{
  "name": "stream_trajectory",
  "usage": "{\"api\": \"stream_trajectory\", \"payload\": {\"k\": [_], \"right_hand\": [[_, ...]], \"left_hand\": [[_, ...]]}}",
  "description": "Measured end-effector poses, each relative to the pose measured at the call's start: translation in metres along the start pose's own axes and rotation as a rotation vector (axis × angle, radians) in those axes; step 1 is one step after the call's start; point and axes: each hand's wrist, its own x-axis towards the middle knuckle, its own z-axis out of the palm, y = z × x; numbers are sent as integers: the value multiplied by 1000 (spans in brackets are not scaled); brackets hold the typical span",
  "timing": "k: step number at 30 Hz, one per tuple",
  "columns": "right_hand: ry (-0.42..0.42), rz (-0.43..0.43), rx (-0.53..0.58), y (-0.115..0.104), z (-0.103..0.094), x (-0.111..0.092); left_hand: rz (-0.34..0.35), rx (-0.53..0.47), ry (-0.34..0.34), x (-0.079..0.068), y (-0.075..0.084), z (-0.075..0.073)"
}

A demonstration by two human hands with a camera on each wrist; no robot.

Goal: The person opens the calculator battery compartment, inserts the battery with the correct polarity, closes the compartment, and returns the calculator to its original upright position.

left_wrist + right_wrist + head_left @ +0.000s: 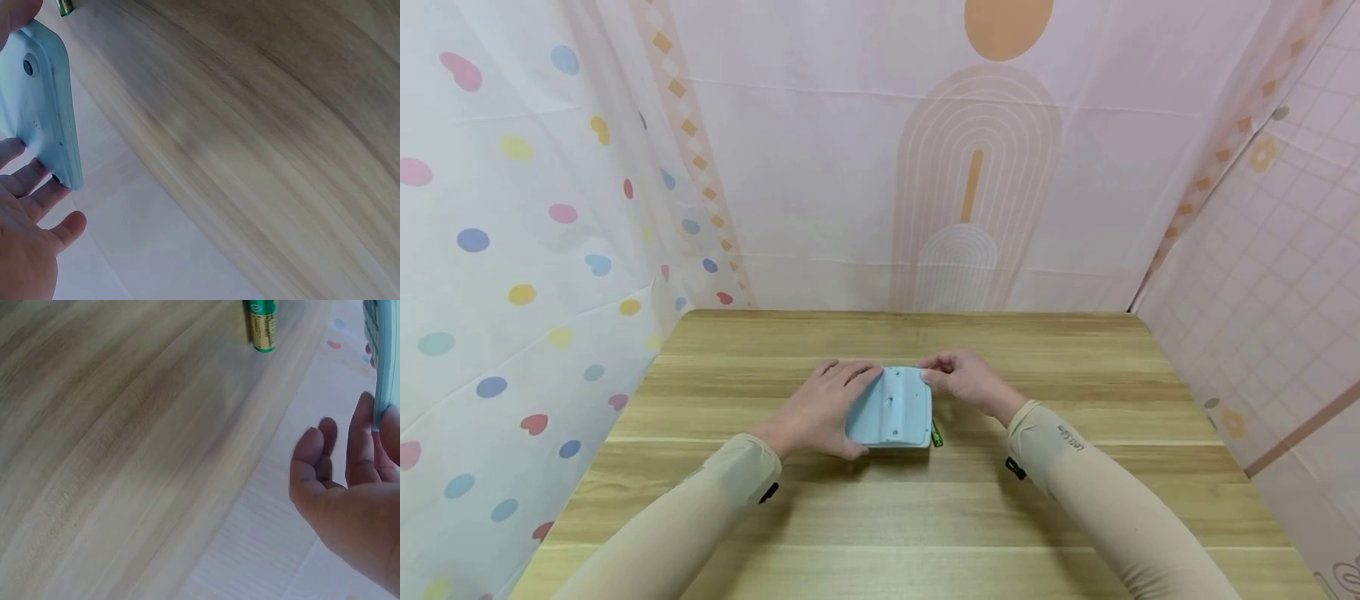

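A light blue calculator (904,407) is held over the wooden table, its back with screw holes facing me. My left hand (826,410) grips it by the left side, thumb at the near edge and fingers at the far edge. At the far right corner, my right hand (968,382) pinches it between thumb and fingers. The right wrist view shows the calculator's edge (385,356) and a sliver of its keyed face. A green and gold battery (264,326) lies on the table beside the calculator, partly hidden by it in the head view.
The wooden table (887,517) extends around both hands. Behind it hangs a pale patterned curtain (820,183), with a dotted curtain (512,333) on the left and a checked one (1285,292) on the right.
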Motion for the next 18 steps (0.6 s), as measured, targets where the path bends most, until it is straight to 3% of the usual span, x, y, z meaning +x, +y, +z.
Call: {"api": "stream_trajectory", "payload": {"k": [7, 14, 18], "right_hand": [[30, -112, -293, -1, 6, 0], [-11, -131, -352, 3, 7, -1], [-23, -123, -382, 7, 8, 0]], "left_hand": [[-37, -45, -46, 0, -3, 1], [-71, -103, -128, -2, -1, 6], [-69, -105, -142, -1, -1, 10]]}}
